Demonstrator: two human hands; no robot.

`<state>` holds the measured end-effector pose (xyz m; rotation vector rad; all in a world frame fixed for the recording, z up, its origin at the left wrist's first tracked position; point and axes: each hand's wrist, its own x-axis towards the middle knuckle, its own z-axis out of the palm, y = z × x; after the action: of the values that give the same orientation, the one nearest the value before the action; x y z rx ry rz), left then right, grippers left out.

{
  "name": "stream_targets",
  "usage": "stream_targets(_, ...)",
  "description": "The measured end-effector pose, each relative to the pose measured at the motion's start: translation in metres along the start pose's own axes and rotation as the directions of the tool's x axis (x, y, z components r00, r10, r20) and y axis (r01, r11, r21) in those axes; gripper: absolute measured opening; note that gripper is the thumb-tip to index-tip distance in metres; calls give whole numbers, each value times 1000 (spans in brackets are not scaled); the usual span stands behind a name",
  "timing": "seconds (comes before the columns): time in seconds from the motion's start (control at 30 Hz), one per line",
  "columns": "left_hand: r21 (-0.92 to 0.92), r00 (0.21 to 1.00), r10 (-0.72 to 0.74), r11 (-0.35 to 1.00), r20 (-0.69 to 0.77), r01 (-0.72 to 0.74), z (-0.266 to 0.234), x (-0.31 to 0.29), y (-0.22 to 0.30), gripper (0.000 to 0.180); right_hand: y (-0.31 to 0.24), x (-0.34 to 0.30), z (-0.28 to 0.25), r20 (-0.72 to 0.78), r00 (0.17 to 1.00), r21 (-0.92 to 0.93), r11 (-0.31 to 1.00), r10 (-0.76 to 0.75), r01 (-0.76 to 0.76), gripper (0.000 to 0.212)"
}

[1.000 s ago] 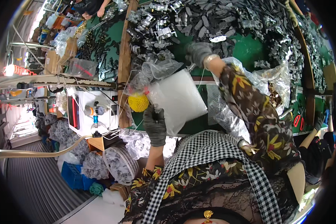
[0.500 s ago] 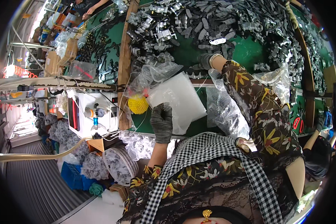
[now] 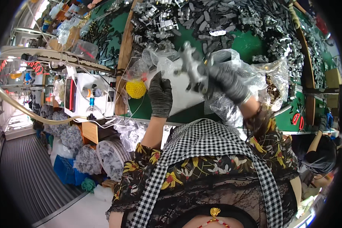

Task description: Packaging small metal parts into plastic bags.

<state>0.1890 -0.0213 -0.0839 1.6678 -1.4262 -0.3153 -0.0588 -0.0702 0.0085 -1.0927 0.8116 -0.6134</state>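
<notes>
My left hand, in a dark grey glove, has its fingers pinched at the left edge of a stack of thin white foam sheets. My gloved right hand is closed around a silver metal brake caliper, held up over the right part of the sheets and smeared by motion. The caliper hides part of the stack. Bubble wrap lies crumpled beneath my right wrist. Beside my left hand sits a yellow knitted ball.
Heaps of silver calipers and dark flat pads cover the far green table. A wooden rail runs along its left side. Red-handled scissors lie at the right, near another person's gloved hand. Clear plastic is bunched there too.
My right hand has come back from the far parts toward me, now with a caliper in it. My left hand stays at the foam sheets. Bubble wrap has shifted around my right hand.
</notes>
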Motion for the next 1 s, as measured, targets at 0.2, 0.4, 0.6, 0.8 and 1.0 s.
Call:
stream_targets(0.2, -150, 998, 15, 989, 56, -6, -12, 2, 51, 28, 39, -22, 32, -102, 994, 340, 941, 48, -10, 33)
stream_targets(0.4, 331, 881, 441, 817, 171, -473, -9, 7, 68, 24, 59, -14, 28, -170, 972, 474, 878, 163, -64, 28)
stream_targets(0.6, -183, 972, 159, 975, 173, -127, -3, 3, 91, 26, 38, -27, 35, -347, 937, 55, 996, -46, 69, 31)
stream_targets(0.8, 41, 749, 451, 844, 486, -535, 10, -9, 131, 57, 141, -16, -9, -406, 828, -285, 915, -386, 287, 26)
stream_targets(1.0, -395, 623, 636, 772, 456, -498, 28, -31, 161, 24, 118, -47, 0, 24, 685, -985, -134, -728, -107, 43)
